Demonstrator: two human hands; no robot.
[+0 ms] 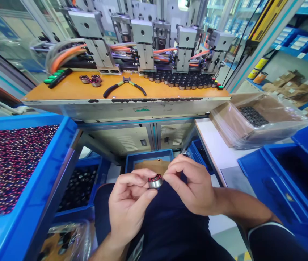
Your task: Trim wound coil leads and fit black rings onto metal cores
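Observation:
My left hand [126, 204] grips a small motor stator [155, 183] between thumb and fingers, above my lap. It has a silver metal ring for a body and red windings along its top. Close by on the right side, my right hand [193, 185] is closed in a pinch, fingertips at the stator's edge. Whatever sits between those fingertips, perhaps a thin wire, is too small to make out.
Pliers [125, 85], a few stators [95, 80] and rows of dark round parts [182, 80] lie on the orange bench [75, 90] under the machine. A blue bin [64, 134] full of red-wound parts stands left. On the right are a plastic-lined carton [278, 108] and blue bins [273, 174].

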